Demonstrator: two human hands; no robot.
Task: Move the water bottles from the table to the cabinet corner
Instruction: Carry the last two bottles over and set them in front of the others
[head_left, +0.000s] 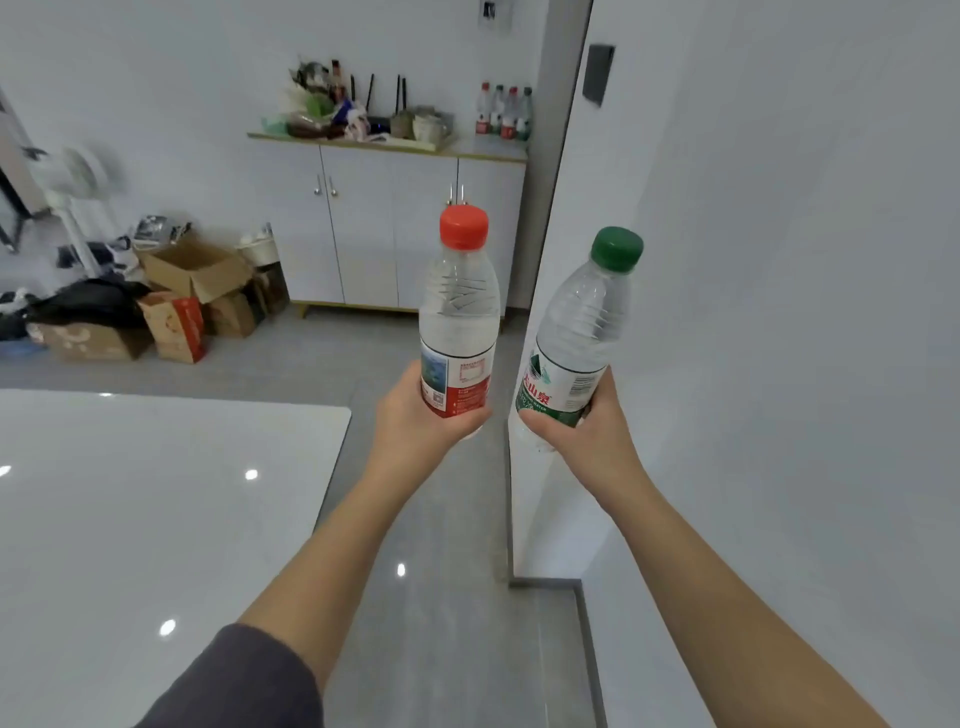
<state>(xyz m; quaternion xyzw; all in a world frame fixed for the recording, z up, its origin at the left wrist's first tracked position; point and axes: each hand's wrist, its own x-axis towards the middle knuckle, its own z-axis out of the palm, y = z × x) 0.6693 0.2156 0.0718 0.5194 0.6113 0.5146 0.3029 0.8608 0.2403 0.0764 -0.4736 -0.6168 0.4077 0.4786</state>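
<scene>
We extend both arms forward at chest height, hands near each other but apart. Our left hand (415, 415) grips the base of a red-capped water bottle (460, 322), thumb up its left side, holding it upright. Our right hand (582, 436) grips the base of a green-capped water bottle (576, 332), tilted to the right. Both forearms are bare; a dark sleeve (234, 686) covers the left arm above the elbow.
</scene>
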